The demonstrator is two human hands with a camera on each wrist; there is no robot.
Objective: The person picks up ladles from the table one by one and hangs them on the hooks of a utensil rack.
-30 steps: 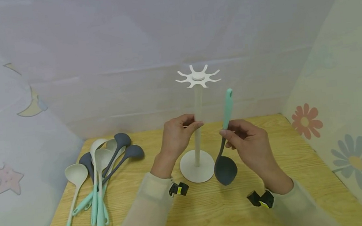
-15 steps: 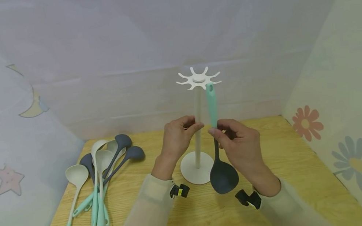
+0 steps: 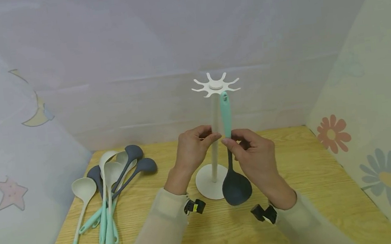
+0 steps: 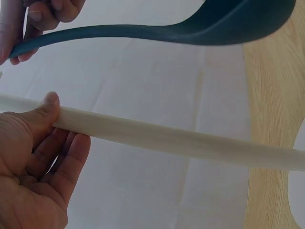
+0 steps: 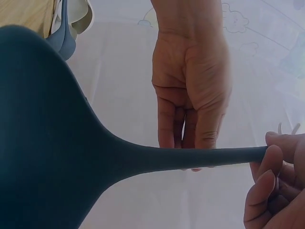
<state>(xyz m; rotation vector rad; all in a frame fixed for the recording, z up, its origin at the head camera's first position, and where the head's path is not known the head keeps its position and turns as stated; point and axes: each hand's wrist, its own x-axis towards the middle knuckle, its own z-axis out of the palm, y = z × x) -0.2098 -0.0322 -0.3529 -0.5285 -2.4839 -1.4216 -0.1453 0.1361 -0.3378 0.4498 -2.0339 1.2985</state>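
My left hand grips the white pole of a utensil stand about halfway up, thumb and fingers round it in the left wrist view. With my right hand I pinch a ladle with a dark bowl and mint handle, just below where the handle meets the dark neck. The ladle hangs upright, bowl down, in front of the stand. Its handle's hole is right at a front prong of the star-shaped hook ring, and a bit of white shows through the hole. The dark neck crosses before my left hand in the right wrist view.
On the left of the wooden table lies a crossed pile of ladles, white and dark, with mint handles. One white ladle lies apart at the left edge. The stand's round base sits mid-table. Cloth walls surround the table.
My right hand has moved left, bringing the ladle from beside the stand to its front; the tilted handle is now upright, its tip at the hook ring. My left hand keeps its grip.
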